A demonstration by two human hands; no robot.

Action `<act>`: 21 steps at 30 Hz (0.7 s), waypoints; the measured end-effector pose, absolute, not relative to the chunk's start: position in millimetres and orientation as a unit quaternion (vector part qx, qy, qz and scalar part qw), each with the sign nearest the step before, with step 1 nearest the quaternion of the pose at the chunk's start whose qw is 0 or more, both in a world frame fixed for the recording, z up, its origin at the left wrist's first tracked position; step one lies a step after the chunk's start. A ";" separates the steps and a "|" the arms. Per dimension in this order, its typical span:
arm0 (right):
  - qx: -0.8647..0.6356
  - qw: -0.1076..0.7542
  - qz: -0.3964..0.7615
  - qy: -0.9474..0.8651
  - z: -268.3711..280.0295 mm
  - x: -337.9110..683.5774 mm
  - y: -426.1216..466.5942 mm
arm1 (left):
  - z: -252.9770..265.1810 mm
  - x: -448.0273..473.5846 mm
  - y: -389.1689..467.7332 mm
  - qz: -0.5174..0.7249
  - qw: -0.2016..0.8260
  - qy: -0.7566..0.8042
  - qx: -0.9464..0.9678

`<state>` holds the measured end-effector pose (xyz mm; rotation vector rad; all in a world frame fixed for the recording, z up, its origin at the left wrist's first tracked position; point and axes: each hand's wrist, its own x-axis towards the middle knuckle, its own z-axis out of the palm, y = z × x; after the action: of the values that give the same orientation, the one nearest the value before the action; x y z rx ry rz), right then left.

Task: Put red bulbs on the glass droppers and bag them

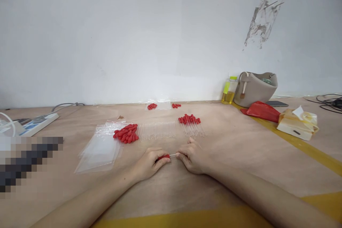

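The left hand [151, 161] pinches a red bulb [166, 156] (partly hidden) while the right hand [191, 157] grips a clear tube [172, 155], apparently meeting the bulb's end.

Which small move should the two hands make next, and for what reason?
Perhaps press the clear tube gently into the red bulb: the left hand pinches the bulb, the right hand holds the tube, and they line up end to end. How deep the tube sits cannot be told. Capped tubes beyond show this pairing.
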<state>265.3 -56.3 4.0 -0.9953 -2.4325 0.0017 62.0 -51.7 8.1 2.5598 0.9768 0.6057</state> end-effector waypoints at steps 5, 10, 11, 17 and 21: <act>-0.381 0.240 0.023 -0.893 -0.3 259.0 -55.0 | 6.5 62.4 -49.4 0.217 0.135 0.343 0.904; -0.368 0.238 0.029 -0.898 5.9 256.6 -62.7 | 10.5 57.0 -44.9 0.246 0.109 0.324 0.907; -0.363 0.239 0.027 -0.900 8.4 257.2 -65.1 | 11.5 55.0 -44.3 0.260 0.106 0.321 0.904; -0.461 0.271 0.069 -0.842 26.6 276.1 -50.9 | 11.6 41.0 -40.0 0.307 0.108 0.397 0.858; -0.575 0.266 0.140 -0.761 44.9 288.8 -12.6 | 9.5 38.4 -36.0 0.294 0.097 0.412 0.857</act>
<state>288.8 -12.6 44.9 -1.5512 -2.0550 0.3785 38.4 -36.0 9.5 2.5380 1.2191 0.8692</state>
